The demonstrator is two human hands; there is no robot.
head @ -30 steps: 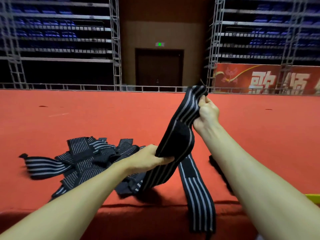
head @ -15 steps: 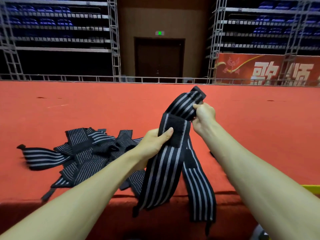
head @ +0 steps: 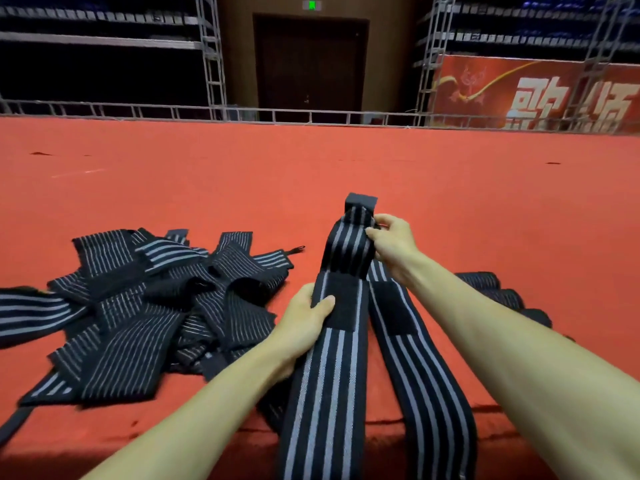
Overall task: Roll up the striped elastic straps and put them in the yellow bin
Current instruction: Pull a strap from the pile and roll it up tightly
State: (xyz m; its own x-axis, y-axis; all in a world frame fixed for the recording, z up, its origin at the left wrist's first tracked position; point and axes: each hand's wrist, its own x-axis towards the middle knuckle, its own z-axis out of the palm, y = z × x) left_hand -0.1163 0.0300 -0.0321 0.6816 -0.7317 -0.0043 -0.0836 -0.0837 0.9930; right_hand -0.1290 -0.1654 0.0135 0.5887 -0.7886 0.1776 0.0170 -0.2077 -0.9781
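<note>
- Strap in hand: one striped strap (head: 343,258) stands upright between my hands at centre, and its long tail hangs over the near edge of the red carpeted platform (head: 311,168).
- Right hand (head: 393,244): closed, pinching the strap just below its bent-over black end tab.
- Left hand (head: 304,323): closed around the strap's left edge lower down, thumb on the black fastener patch (head: 341,303).
- Progress: no coil shows yet. I judge this strap to be at the very start of rolling.
- Remaining: a loose heap of straps (head: 156,299) lies unrolled to the left, so most of the task is ahead.
- Second length (head: 415,358): it runs just right of the held strap. I cannot tell whether it is a separate strap or the same one doubled over.
- Dark striped pieces (head: 485,282) lie behind my right forearm. I cannot tell whether they are rolled.
- Yellow bin: not in view.
- Obstruction: the hanging tail and the neighbouring length may tangle while I roll.
</note>
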